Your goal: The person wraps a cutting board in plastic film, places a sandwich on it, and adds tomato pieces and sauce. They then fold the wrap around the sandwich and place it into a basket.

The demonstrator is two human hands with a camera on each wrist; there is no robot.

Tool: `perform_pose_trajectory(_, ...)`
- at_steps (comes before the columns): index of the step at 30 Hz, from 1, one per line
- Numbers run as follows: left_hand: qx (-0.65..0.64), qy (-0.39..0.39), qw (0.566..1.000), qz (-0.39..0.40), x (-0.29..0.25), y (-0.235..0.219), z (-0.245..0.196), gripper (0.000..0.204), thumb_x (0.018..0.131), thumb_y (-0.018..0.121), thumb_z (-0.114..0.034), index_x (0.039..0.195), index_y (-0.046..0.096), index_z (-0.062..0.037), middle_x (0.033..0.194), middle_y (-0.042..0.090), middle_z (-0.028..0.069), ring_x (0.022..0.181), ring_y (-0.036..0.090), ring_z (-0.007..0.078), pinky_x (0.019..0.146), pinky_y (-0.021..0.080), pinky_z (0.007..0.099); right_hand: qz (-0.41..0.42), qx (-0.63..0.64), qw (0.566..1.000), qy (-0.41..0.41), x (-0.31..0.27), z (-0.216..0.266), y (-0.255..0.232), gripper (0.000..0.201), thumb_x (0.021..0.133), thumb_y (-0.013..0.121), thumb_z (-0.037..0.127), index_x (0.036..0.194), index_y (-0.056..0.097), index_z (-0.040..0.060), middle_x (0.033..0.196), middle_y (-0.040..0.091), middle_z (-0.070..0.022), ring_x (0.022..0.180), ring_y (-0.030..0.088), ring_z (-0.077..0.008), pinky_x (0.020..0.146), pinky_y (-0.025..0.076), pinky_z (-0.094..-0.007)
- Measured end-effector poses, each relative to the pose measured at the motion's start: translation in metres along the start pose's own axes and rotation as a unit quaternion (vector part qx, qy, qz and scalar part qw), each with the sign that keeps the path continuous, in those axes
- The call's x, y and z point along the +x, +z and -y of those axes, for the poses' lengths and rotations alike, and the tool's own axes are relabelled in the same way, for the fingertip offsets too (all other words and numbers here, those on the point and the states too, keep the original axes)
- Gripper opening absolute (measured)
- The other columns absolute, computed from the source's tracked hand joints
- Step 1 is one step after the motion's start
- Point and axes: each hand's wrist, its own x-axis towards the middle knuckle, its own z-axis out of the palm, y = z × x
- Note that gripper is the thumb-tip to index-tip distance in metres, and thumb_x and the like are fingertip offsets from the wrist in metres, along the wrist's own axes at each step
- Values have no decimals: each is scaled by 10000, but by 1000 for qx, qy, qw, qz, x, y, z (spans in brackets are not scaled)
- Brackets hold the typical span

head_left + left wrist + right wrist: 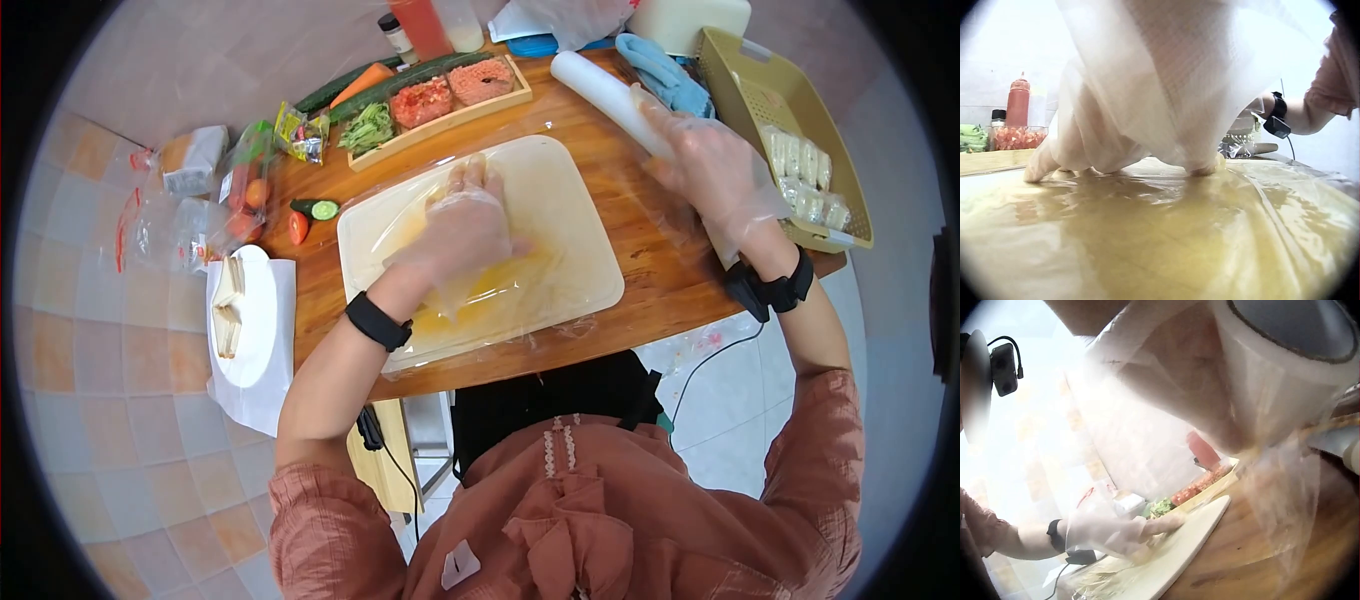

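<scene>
A cream cutting board (585, 262) lies on the wooden table with clear plastic film over it and something yellow beneath the film. My left hand (465, 232), in a loose clear glove, presses its spread fingertips (1200, 170) on the filmed surface (1147, 237). Over the table's right part, my gloved right hand (705, 165) holds a white roll of film (610, 100). The right wrist view shows that roll (1272, 375) close up, its hollow end facing the camera and loose film hanging below my right hand (1179, 369).
Behind the board stands a wooden tray (450, 124) of vegetables and minced fillings. Cut cucumber (324, 210) and tomato (298, 227) lie left of the board, near a white plate (255, 345) with bread pieces. A basket (855, 200) of wrapped items sits at the right.
</scene>
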Motion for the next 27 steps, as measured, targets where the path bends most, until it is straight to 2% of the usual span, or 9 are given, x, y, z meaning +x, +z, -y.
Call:
perform_pose_trajectory(4,-6,6,1000,-21,0,0,3,938,813,804,-432,1441,371,114,1541,348,360,1447,355,486,1111,426,526,-32,-28,998,48,1,-10,-7,545,851,737,194,1372,628,81,910,721,-187,867,717,-347,770,589,-445)
perform_pose_trajectory(6,-28,-30,998,50,5,-4,-1,1081,787,814,-541,1542,340,72,1649,239,304,1532,242,471,1157,343,613,-61,-23,996,62,1,-16,-24,560,844,746,203,1374,626,68,912,721,-212,851,709,-378,752,578,-462)
perform_pose_trajectory(10,-18,-36,997,61,8,-8,-2,1076,785,812,-541,1536,348,74,1638,254,315,1519,264,482,1147,357,610,-77,0,996,42,-4,-13,-39,585,839,758,214,1383,615,51,917,719,-234,834,707,-389,747,571,-478)
perform_pose_trajectory(15,-44,-31,997,53,7,-9,-1,1046,794,805,-524,1523,360,79,1629,268,318,1505,295,480,1139,372,593,9,135,983,123,-13,-4,-48,585,852,732,205,1398,603,40,1037,707,-272,958,688,-426,867,546,-470)
perform_pose_trajectory(17,-48,-39,996,63,8,-14,-3,1020,798,801,-520,1506,379,80,1620,279,324,1481,333,485,1132,391,570,3,142,983,120,-19,-7,-45,590,856,754,220,1395,607,31,1039,724,-256,923,720,-374,862,557,-433)
perform_pose_trajectory(20,-65,-32,995,63,5,-26,-2,947,821,778,-516,1458,423,86,1581,326,343,1409,427,489,1100,437,524,55,234,959,153,-25,-10,-45,601,879,771,205,1400,588,-32,1031,737,-194,875,701,-177,825,556,-336)
perform_pose_trajectory(23,-96,-8,994,48,8,-34,3,848,861,736,-509,1388,473,99,1489,424,365,1307,529,480,1050,479,497,64,330,926,173,-27,-10,-39,587,879,763,179,1392,592,-51,1065,736,-156,890,679,-153,819,553,-312)
perform_pose_trajectory(24,-107,1,993,51,8,-35,5,798,883,713,-503,1349,499,108,1427,486,375,1253,575,472,1026,493,492,61,398,899,174,-29,-7,-44,584,881,765,218,1378,602,-44,1080,739,-225,880,730,-258,845,568,-366)
perform_pose_trajectory(27,-135,6,990,35,12,-34,11,739,920,671,-485,1318,519,120,1329,559,382,1197,613,461,1010,496,496,7,476,867,147,-35,-20,-13,605,896,754,181,1401,559,-89,1161,726,-180,891,705,-213,835,564,-351)
